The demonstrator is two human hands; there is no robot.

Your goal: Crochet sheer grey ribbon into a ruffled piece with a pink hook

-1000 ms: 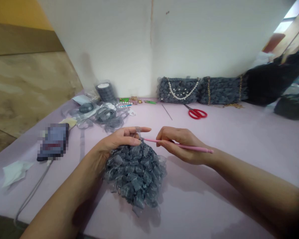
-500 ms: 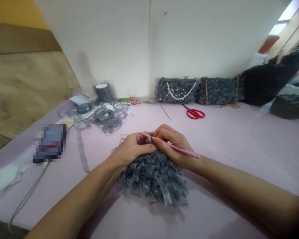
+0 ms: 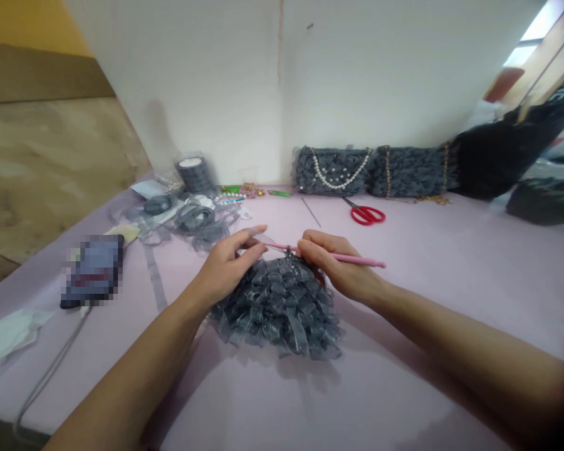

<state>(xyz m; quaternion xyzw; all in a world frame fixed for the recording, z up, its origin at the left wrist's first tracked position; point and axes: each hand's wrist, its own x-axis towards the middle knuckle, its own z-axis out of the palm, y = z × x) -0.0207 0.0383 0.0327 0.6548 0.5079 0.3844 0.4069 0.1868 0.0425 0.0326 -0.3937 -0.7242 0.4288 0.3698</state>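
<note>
Between my hands sits a ruffled piece (image 3: 277, 307) worked from sheer grey ribbon. My right hand (image 3: 338, 260) is closed round a pink crochet hook (image 3: 352, 258), and its fingertips touch the top edge of the ruffles. The hook's shaft points left, with a dark loop of ribbon around it at that edge. My left hand (image 3: 232, 260) pinches a strand of sheer grey ribbon (image 3: 263, 238) between thumb and fingers, close to the hook's tip. Its lower fingers are hidden behind the ruffles.
Loose grey ribbon (image 3: 200, 219) and a ribbon spool (image 3: 192, 174) lie at the back left. Red-handled scissors (image 3: 366, 214) and a thin needle-like rod (image 3: 311, 213) lie ahead. Two ruffled grey bags (image 3: 333, 178) stand against the wall. A phone (image 3: 94, 269) with a cable is at left.
My left hand has moved left, away from my right hand, drawing the ribbon out. The hook lies more level, and the ruffled piece has shifted up and slightly left.
</note>
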